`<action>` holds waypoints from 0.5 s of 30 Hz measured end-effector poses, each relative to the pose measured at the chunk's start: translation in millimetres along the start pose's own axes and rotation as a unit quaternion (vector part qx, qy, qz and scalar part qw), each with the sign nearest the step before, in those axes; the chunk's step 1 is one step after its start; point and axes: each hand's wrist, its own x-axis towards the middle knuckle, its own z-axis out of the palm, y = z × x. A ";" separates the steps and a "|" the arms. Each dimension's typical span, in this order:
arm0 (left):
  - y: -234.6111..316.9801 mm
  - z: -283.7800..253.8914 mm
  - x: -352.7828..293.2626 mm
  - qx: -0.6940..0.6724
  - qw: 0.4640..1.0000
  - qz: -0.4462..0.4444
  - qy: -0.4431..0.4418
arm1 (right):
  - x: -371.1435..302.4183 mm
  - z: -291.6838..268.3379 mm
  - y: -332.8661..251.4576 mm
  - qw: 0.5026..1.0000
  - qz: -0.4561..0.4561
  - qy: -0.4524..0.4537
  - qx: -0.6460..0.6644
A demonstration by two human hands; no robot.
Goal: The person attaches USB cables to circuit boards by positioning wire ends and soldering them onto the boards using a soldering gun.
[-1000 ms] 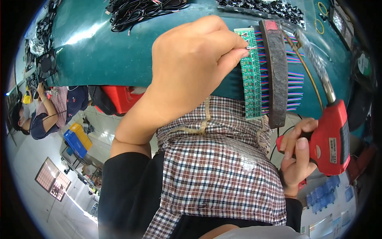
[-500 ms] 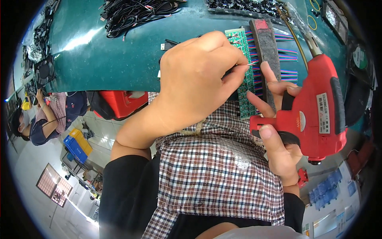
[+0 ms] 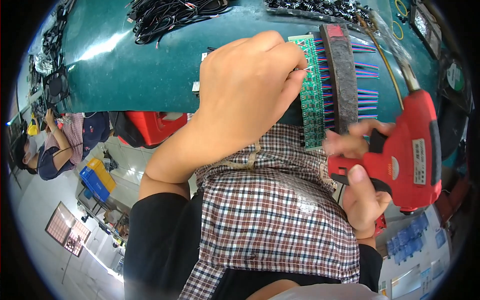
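My left hand (image 3: 240, 87) is closed in a pinch at the left edge of a long green circuit board panel (image 3: 313, 107). Thin wire ends (image 3: 306, 69) show between its thumb and forefinger, over the board. My right hand (image 3: 364, 197) is wrapped round the handle of a red soldering gun (image 3: 412, 155), its fingers partly blurred. The gun's metal tip (image 3: 411, 80) points up and away, to the right of the board. A dark, rough bar (image 3: 341, 75) lies alongside the panel, across its rows of coloured wires (image 3: 367, 95). Pale connectors (image 3: 196, 87) peek out left of my left hand.
A heap of black cables (image 3: 175, 17) lies at the far left of the green table (image 3: 125, 75). Small black parts fill a tray (image 3: 300, 15) at the back. Yellow rings (image 3: 400, 7) lie at far right. Another person (image 3: 62, 145) sits at the left.
The soldering gun and my right hand have moved right and toward me, away from the board. My left hand has shifted slightly up and left. The panel and bar sit slightly further right.
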 end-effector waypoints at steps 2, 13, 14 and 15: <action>-2.1 2.5 1.2 0.006 1.000 0.000 0.001 | -2.5 -10.9 -3.0 0.999 -0.029 0.007 -0.023; -8.9 9.1 7.8 0.005 0.999 0.044 0.019 | -37.2 -52.0 23.5 0.962 -0.048 0.026 -0.268; -8.9 9.4 8.3 0.004 0.999 0.044 0.018 | -40.3 -55.5 25.8 0.956 -0.051 0.015 -0.289; -8.9 9.6 8.8 0.005 0.999 0.046 0.016 | -43.7 -57.7 26.5 0.947 -0.035 0.020 -0.320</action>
